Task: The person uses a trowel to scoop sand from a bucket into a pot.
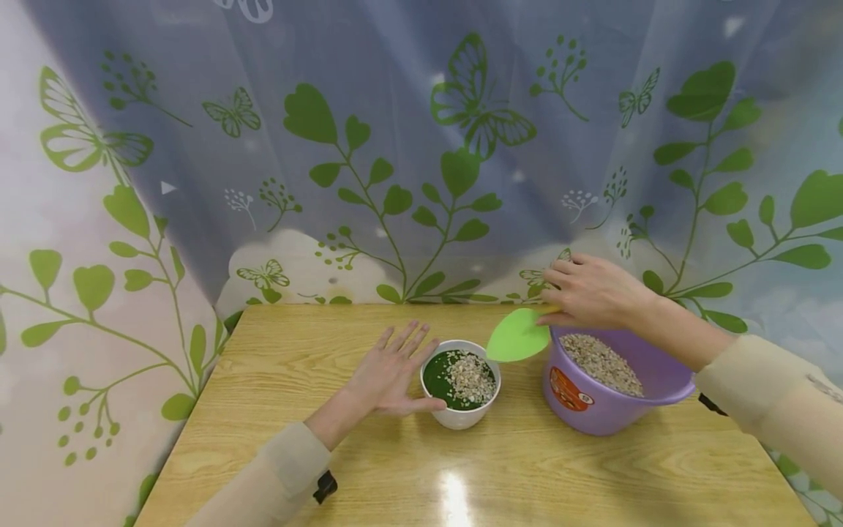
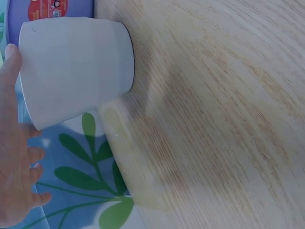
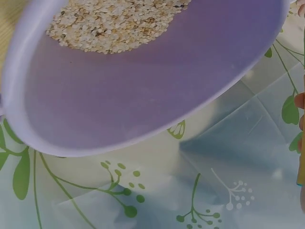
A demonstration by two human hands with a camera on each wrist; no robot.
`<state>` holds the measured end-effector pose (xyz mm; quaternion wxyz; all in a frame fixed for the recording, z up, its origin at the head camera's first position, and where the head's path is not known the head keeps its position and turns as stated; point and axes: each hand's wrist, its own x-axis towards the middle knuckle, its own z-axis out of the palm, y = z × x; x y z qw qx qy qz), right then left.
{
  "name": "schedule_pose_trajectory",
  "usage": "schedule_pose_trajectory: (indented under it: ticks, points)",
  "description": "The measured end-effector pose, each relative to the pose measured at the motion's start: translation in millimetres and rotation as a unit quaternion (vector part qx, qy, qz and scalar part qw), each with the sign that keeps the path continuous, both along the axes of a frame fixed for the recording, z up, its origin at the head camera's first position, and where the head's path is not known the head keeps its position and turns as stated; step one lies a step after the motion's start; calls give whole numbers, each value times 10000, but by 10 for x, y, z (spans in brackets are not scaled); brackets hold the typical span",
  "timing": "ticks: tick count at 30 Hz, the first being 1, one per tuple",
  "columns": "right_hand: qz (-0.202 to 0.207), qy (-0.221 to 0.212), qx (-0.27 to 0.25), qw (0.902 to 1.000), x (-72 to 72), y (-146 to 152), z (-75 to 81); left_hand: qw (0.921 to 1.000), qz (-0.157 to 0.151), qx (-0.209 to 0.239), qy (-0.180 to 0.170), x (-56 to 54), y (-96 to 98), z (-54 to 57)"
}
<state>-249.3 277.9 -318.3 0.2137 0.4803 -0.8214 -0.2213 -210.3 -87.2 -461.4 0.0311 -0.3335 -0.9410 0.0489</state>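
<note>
My left hand (image 1: 388, 377) lies along the left side of a white pot (image 1: 459, 419), fingers spread and straight, thumb at the near rim. Inside the pot, pale gravel-like grains (image 1: 470, 377) cover part of a dark green surface. My right hand (image 1: 593, 293) grips the yellow handle (image 3: 302, 162) of a small green toy shovel (image 1: 518, 335). The shovel's blade is tilted between the pot's right rim and a purple bucket (image 1: 586, 419); the blade's upper face is hidden. Similar loose grains (image 1: 602, 362) lie in the bucket, below my right wrist.
Pot and bucket stand side by side on a wooden table (image 1: 263, 410). Directly behind the table's far edge hangs a curtain (image 1: 369, 241) with leaves and butterflies. A red label (image 1: 569, 391) marks the bucket's front.
</note>
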Motion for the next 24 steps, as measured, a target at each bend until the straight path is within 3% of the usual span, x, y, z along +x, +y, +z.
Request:
schedule_pose_trajectory:
  ticks: [12, 24]
  points:
    - [388, 443, -522, 9969, 37, 286, -3, 9996, -147, 68, 229, -12, 131, 106]
    - [404, 547, -997, 9927, 92, 561, 0, 9988, -417, -24, 257, -41, 375, 273]
